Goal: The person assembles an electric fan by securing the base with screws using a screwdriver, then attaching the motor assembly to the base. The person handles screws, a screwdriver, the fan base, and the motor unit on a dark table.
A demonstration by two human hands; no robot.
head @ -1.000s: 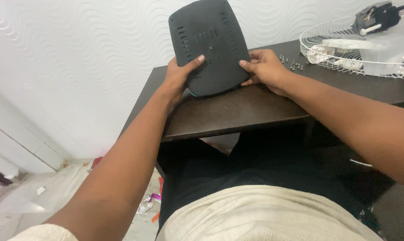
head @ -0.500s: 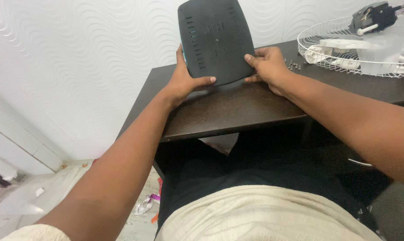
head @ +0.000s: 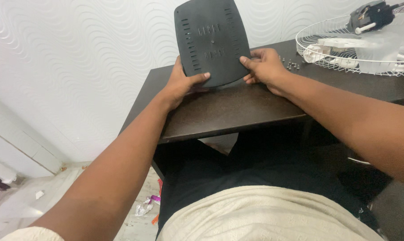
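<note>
A flat black plastic panel (head: pixel 211 40) with rows of slots and rounded corners stands tilted up over the dark brown table (head: pixel 237 109), its slotted face toward me. My left hand (head: pixel 180 84) grips its lower left edge, thumb across the front. My right hand (head: pixel 263 66) holds its lower right edge, thumb on the front face. The panel's lower rim is close above the tabletop.
A white wire fan guard (head: pixel 358 47) lies at the table's back right, with a black motor unit (head: pixel 375 15) and white parts on it. Several small screws (head: pixel 292 65) lie beside my right hand. A white patterned wall stands behind; scraps litter the floor (head: pixel 146 206) at lower left.
The panel has shifted slightly between my hands and tilted; my left thumb moved from its left edge to its lower front. Both hands kept their hold.
</note>
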